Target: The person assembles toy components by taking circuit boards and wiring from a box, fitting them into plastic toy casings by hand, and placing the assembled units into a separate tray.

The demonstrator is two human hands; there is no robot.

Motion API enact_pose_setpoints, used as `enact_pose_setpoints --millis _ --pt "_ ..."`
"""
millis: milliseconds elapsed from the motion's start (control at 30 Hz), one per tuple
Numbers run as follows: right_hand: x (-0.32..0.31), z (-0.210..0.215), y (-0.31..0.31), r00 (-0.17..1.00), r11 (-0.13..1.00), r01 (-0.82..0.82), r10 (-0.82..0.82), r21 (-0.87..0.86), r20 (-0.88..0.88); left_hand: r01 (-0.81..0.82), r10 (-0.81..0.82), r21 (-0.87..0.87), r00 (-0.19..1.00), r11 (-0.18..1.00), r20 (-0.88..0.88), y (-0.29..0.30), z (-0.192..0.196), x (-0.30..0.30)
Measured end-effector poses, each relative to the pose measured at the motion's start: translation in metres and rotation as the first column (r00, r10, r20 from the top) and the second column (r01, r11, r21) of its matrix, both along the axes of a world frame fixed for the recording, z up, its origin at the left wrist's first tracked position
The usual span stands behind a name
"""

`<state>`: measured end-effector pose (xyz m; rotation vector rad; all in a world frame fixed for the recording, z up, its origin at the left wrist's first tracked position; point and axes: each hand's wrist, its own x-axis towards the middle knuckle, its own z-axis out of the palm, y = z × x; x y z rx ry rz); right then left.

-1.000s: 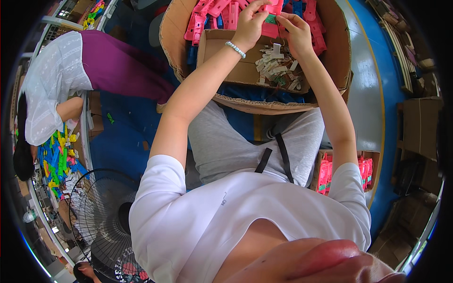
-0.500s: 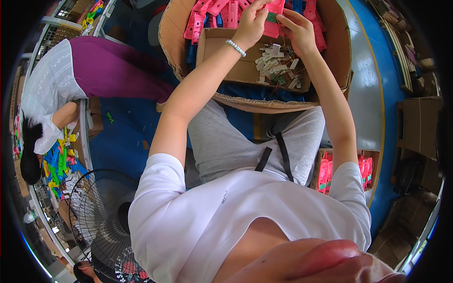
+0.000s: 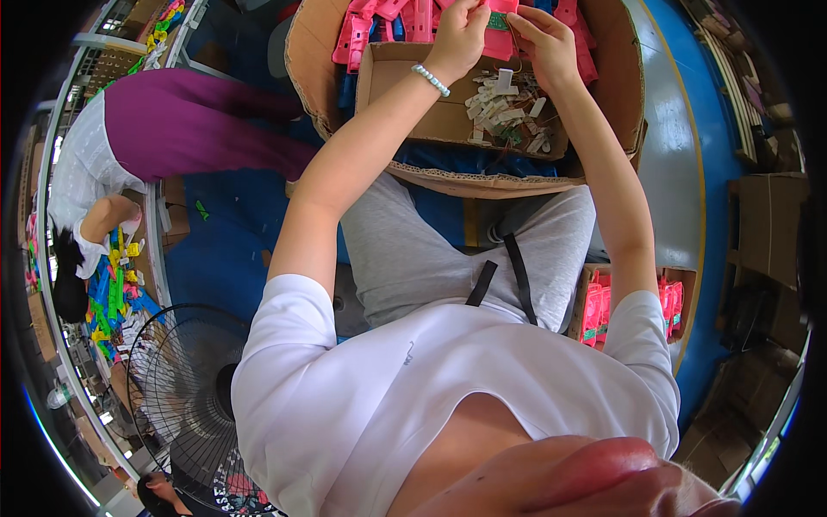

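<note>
A pink plastic shell with a small green circuit board in it is held up at the top edge of the view, over the large carton. My left hand, below a beaded bracelet, is closed on the shell's left side. On its right side, beside the board, the bent fingers of my right hand grip the edge. The upper part of the shell runs out of view. Just beneath is a shallow cardboard box with a heap of small white parts and thin wires.
The large carton also holds several pink shells and blue pieces. By my right leg a smaller box contains pink shells with green boards. A standing fan is at lower left. A co-worker bends over a bench at left.
My hands and the pink shell stay nearly in place, with the right fingers shifted slightly at the board's edge. The co-worker at left has leaned a little.
</note>
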<state>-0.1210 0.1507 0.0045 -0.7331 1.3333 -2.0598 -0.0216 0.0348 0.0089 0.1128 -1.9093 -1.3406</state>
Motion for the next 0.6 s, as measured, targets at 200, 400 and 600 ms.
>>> enact_pose_setpoints --millis 200,400,600 --pt "0.010 0.013 0.002 0.980 0.993 -0.082 0.095 -0.082 0.172 -0.083 0.084 0.028 0.995 0.996 -0.045 0.001 0.003 -0.001" --pt "0.000 -0.003 0.005 0.997 0.998 -0.038 0.041 -0.050 0.068 -0.067 0.066 -0.036 0.998 0.997 -0.009 0.007 0.000 -0.002" --pt "-0.006 -0.012 0.002 0.990 0.994 -0.074 0.083 -0.074 0.112 -0.012 0.014 0.049 1.000 0.999 -0.024 0.004 -0.001 -0.004"
